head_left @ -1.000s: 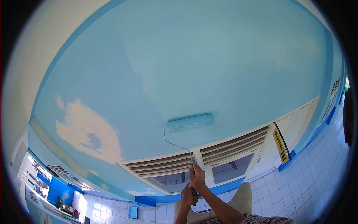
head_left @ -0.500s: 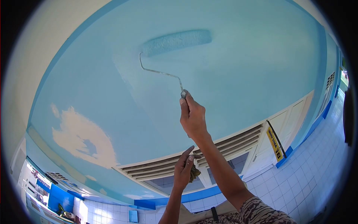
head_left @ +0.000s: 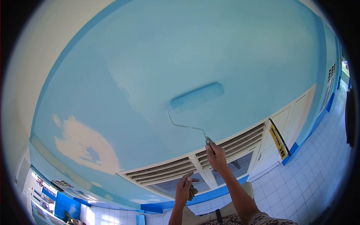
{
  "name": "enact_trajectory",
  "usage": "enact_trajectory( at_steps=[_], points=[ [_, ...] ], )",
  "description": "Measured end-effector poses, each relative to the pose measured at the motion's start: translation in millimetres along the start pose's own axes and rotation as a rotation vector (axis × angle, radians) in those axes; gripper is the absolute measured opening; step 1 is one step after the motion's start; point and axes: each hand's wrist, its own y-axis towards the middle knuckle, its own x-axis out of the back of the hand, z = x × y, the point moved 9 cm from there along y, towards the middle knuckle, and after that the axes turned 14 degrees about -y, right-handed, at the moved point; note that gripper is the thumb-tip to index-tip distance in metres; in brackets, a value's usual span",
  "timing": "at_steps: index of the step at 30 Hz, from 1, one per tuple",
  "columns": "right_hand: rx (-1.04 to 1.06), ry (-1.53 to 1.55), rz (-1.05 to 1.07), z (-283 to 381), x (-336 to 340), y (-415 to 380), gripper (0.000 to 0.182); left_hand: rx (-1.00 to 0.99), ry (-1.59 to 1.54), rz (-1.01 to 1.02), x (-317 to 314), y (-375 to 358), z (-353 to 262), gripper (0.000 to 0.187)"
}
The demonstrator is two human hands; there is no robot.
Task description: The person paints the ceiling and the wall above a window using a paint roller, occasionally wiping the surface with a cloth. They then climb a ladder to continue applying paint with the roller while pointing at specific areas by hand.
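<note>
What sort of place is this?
Likely a school or clinic corridor, though I can't be sure: a yellow rectangular sign with black lettering reads "IBNU SINA 1B", near white-framed slatted vents and a white tiled floor.

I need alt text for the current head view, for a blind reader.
A person's right hand holds a paint roller against a blue wall, above louvres. The left hand holds what looks like a rag. A pale patch shows at left.
</note>
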Motion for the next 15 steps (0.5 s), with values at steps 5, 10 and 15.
enact_trajectory(
  at_steps=[5,10,15],
  points=[
    [0.121,-0.077,-0.077,41,5,27,0.035,0.033,-0.027,-0.096,24,-3,16,0.037],
    [0.137,-0.098,-0.094,100,9,87,0.031,0.003,-0.06,-0.093,22,-9,13,0.041],
    [0.141,-0.292,-0.124,71,23,70,0.032,0.033,-0.076,-0.099,33,-10,35,0.041]
  ],
)
